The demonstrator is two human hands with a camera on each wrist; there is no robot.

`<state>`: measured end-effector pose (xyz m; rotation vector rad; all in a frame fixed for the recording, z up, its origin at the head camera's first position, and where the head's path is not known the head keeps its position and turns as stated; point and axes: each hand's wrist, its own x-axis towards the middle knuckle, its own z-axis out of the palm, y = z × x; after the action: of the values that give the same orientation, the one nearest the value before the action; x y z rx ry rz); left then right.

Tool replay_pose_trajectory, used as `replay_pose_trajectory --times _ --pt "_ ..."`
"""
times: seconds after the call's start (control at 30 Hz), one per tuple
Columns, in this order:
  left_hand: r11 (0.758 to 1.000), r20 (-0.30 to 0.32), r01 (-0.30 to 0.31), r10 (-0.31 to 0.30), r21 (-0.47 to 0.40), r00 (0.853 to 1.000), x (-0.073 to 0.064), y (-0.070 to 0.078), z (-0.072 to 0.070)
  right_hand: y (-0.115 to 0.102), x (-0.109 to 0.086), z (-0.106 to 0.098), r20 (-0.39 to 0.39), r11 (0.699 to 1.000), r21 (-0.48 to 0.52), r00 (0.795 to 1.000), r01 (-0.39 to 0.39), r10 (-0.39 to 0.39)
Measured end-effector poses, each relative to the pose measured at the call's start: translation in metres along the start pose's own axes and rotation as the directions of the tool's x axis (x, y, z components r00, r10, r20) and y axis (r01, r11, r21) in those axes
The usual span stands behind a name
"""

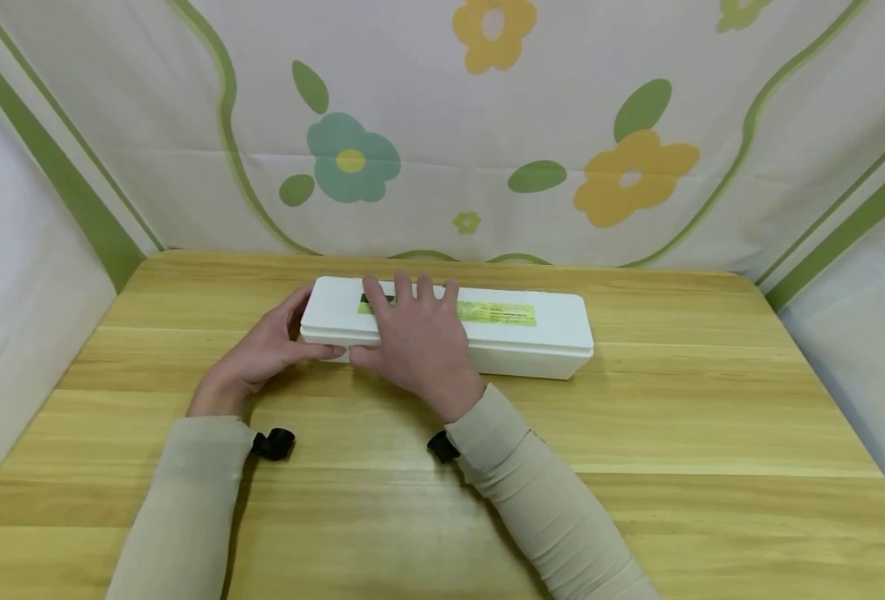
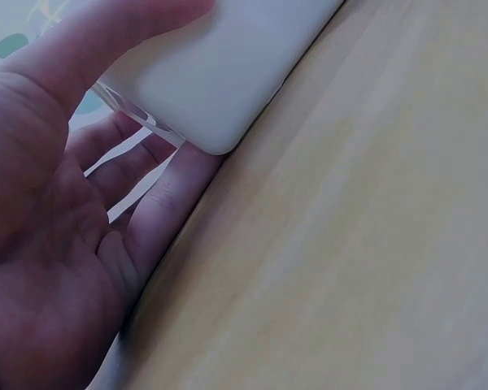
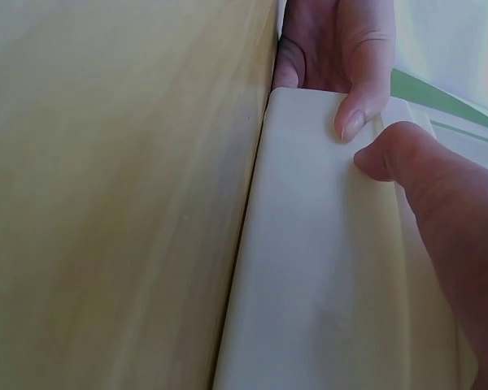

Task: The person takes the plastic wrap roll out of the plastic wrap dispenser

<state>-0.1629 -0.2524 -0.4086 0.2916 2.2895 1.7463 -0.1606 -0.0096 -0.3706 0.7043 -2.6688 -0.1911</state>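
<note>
A long white lidded box lies on the wooden table, its length running left to right. A yellow-green label is stuck on top of its lid, partly covered by my right hand. At the box's left end, my left hand grips the corner. Its thumb presses the front face, and its fingers reach round the end, as the left wrist view shows. Across the lid lies my right hand, fingers spread to the far edge. Its thumb bears on the front, close to the left thumb. Both hands hold the box.
The wooden table extends in front of the box and to both sides. Close behind the box hangs a white curtain with flower prints. Pale cloth also borders the left and right sides. Small black mounts show at both cuffs.
</note>
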Motion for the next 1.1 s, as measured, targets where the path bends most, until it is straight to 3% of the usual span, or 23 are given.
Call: replay_pose_trajectory --times 0.33,0.57,0.8,0.97,1.1 --pt "1.000 -0.016 0.011 -0.011 0.014 1.000 -0.001 0.003 -0.001 -0.001 0.000 -0.003 -0.014 1.000 0.001 1.000 0.002 -0.002" --pt "1.000 -0.014 0.005 -0.004 0.024 1.000 -0.003 0.003 -0.002 -0.003 -0.001 -0.001 -0.093 1.000 -0.007 0.995 0.022 -0.023" --pt "1.000 -0.025 0.012 -0.012 0.021 1.000 -0.002 0.001 0.006 0.003 -0.007 0.001 -0.145 1.000 -0.015 0.989 0.023 -0.024" --pt "0.999 -0.029 0.014 -0.013 0.032 0.999 0.000 0.004 0.006 0.009 -0.007 -0.003 -0.154 1.000 -0.001 0.988 0.018 -0.018" --pt "0.999 -0.024 0.006 -0.005 0.036 1.000 0.000 0.005 0.007 0.011 -0.007 -0.005 -0.117 1.000 0.016 0.993 0.016 -0.014"
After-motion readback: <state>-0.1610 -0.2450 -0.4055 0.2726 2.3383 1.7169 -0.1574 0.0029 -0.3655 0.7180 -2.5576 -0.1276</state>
